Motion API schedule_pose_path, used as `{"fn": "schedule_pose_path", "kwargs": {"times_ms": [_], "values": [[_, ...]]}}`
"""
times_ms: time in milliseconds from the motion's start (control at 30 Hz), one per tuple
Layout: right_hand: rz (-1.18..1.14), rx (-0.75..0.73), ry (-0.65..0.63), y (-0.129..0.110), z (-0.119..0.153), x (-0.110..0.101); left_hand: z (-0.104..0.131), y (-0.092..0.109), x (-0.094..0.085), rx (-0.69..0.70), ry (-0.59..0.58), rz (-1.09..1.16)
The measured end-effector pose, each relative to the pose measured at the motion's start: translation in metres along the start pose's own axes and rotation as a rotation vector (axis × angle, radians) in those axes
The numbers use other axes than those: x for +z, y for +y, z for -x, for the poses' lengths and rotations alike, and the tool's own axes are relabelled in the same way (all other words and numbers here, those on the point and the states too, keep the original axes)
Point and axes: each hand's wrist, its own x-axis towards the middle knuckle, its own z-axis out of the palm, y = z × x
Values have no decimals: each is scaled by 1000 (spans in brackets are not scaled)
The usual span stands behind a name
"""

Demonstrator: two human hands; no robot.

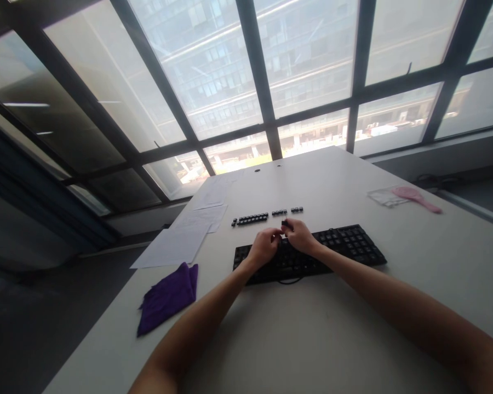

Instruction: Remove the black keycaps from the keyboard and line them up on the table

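A black keyboard point(353, 246) lies on the white table, some of its keys covered by my hands. My left hand point(265, 246) rests over its upper left part, fingers curled together; what they hold, if anything, is hidden. Close beside it, my right hand point(299, 236) pinches a small black keycap point(286, 223) above the keyboard's back edge. Thin wire-like lines show just above that keycap, too small to make out. Beyond the hands, loose black keycaps point(252, 219) lie in rows, with smaller groups to the right.
To the left are a folded purple cloth point(168, 298) and white paper sheets point(176, 241). A pink hairbrush-shaped object point(417, 198) and a clear plastic bag point(384, 197) lie at the right. A cable loop point(290, 282) sticks out at the keyboard's front. Tall windows stand behind the table.
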Motion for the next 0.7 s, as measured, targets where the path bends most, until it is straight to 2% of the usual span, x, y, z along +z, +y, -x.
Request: {"fn": "schedule_pose_path", "kwargs": {"times_ms": [133,333,600,700], "values": [[70,-25,-60,-1,2,-1,14,4,9,33,37,18],[8,32,70,2,1,-5,15,4,12,24,77,74],[88,-65,-126,0,2,-6,17,7,12,20,74,38],[122,-95,-162,-6,6,-9,17,6,12,28,76,14]]}}
